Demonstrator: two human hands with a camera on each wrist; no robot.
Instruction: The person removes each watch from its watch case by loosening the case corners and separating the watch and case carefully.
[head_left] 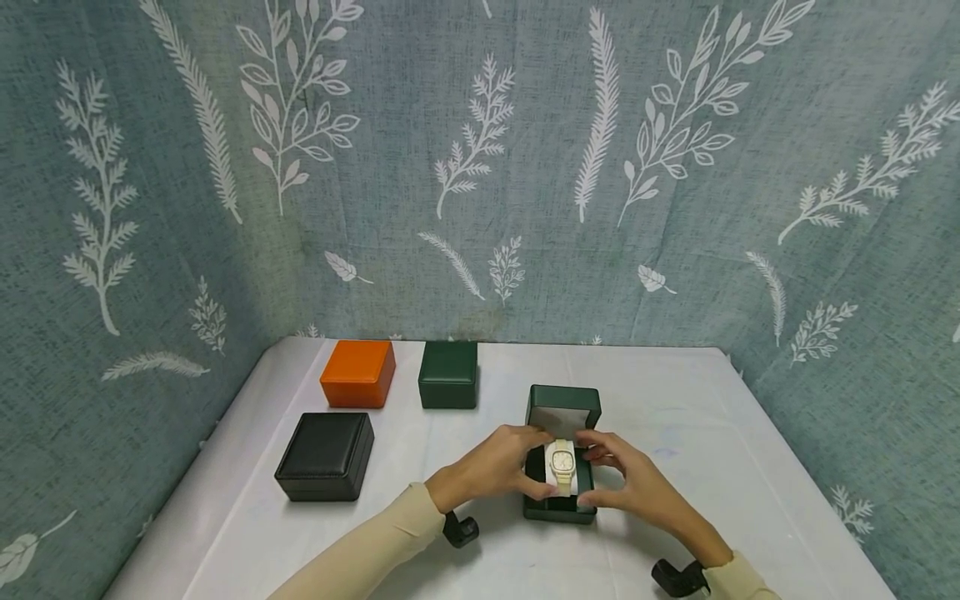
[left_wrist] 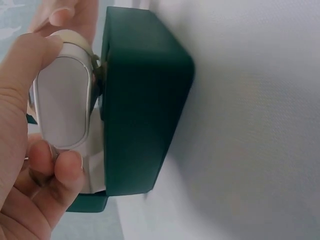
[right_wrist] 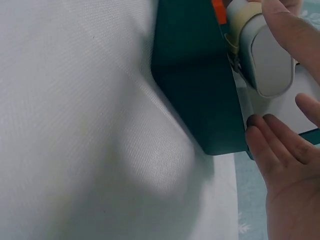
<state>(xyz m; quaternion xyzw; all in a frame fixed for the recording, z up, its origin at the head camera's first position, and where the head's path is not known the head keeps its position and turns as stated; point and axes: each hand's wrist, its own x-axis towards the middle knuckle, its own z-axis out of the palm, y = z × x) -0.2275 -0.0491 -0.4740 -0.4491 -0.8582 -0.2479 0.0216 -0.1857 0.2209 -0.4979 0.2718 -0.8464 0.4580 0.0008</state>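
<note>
Both forearms, in cream sleeves, reach forward and angle inward so the hands meet near the middle. The left hand [head_left: 501, 467] has its fingers and thumb curled in a pinch, fingertips [left_wrist: 67, 162] bent toward the palm. The right hand [head_left: 628, 483] mirrors it, fingers [right_wrist: 267, 137] slightly curled and pressed together.

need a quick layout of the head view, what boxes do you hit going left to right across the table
black box → orange box → closed dark green box → open green box holding the cream watch, with both hands on it
</note>
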